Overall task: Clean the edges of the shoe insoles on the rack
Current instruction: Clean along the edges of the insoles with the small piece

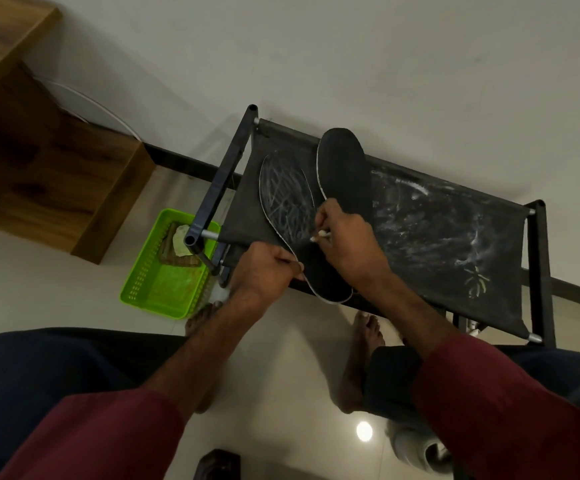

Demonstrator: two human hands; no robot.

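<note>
Two dark insoles lie on the black fabric shelf of a shoe rack [437, 233]. The left insole [287, 192] is streaked with white scribbles and has a pale rim. The right insole [345, 168] is plain black and leans against the wall. My left hand [264, 268] pinches the heel edge of the left insole at the rack's front. My right hand [347, 240] is closed on a small white stick-like tool [320, 235], whose tip touches the left insole's right edge.
A green plastic basket [164, 289] holding a rag and brush sits on the floor left of the rack. A wooden cabinet [49, 161] stands at the far left. White smears cover the shelf's right half. My bare feet are below the rack.
</note>
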